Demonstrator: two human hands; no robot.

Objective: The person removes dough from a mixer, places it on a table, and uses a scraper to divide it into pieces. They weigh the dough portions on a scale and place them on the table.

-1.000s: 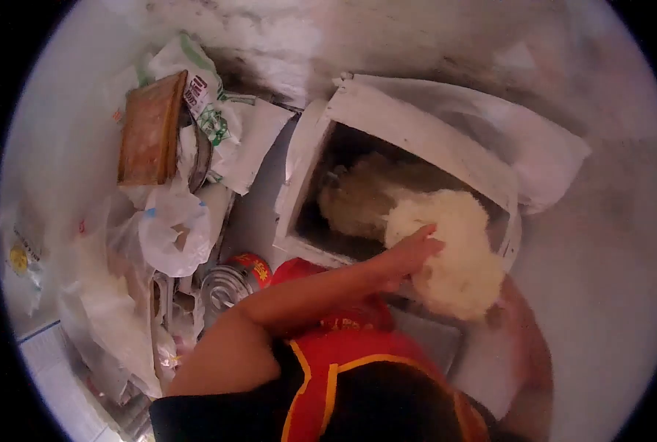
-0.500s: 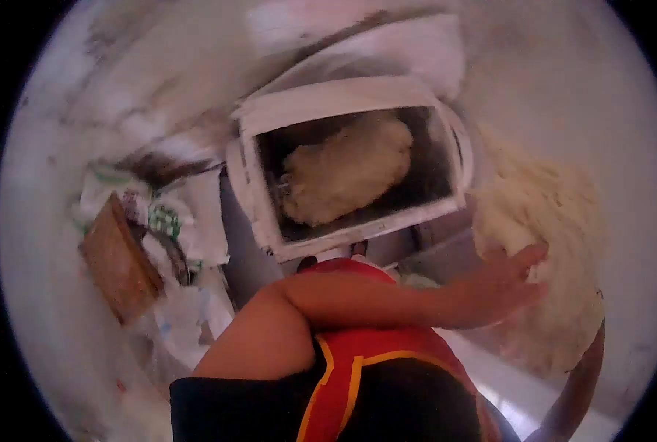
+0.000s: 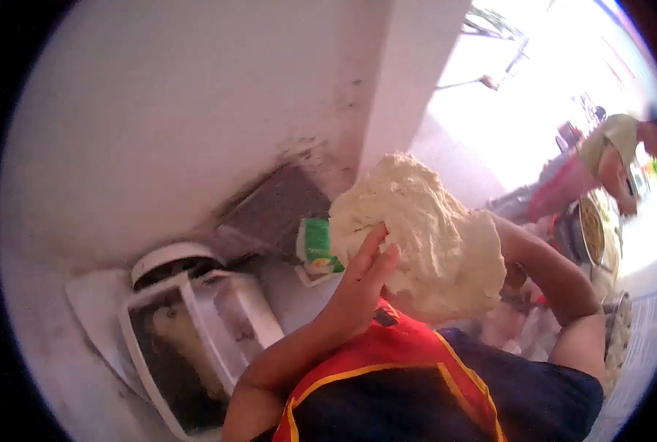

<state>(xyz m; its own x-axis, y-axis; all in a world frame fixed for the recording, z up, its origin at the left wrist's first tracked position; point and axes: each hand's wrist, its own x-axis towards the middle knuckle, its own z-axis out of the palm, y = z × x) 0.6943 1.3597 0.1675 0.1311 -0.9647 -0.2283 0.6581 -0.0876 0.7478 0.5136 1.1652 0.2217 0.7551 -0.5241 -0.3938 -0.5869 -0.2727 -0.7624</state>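
Plainly, on the head view, I had my left hand (image 3: 362,276) spread flat against the dough (image 3: 424,236), held chest-high, up and right of the white mixer box (image 3: 196,331). My right hand was hidden behind it, so I couldn't tell its grip.

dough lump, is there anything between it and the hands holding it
Nothing visible does. The left hand lies flat, fingers open, directly against the near side of the dough lump. The right forearm runs in behind the lump, which hides the right hand, so contact there cannot be checked.
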